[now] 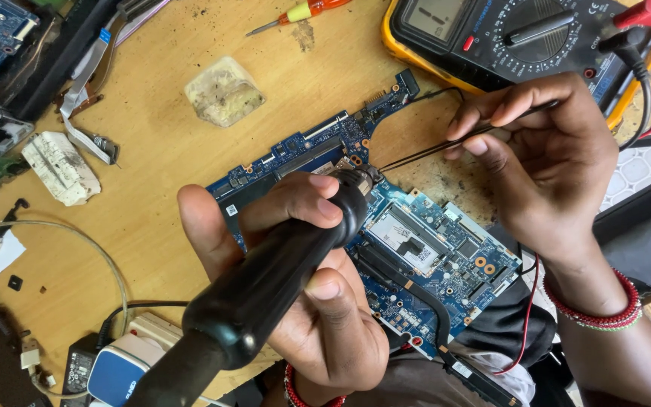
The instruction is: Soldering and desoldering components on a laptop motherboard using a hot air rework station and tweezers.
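A blue laptop circuit board [446, 249] lies slanted across the wooden workbench [160, 158]. My left hand [303, 286] grips a thick black soldering iron [265, 286], its tip down on the board near the upper middle. My right hand [544, 158] pinches black tweezers [446, 145], whose points reach left to the same spot beside the iron's tip. Beaded red bracelets sit on both wrists.
A yellow-edged multimeter [506, 38] with red and black leads stands at the back right. A clear lump of flux [224, 92], an orange screwdriver [303, 13], a flat ribbon cable [84, 83], a white crumpled scrap [60, 167] and a blue-white adapter [118, 369] lie around.
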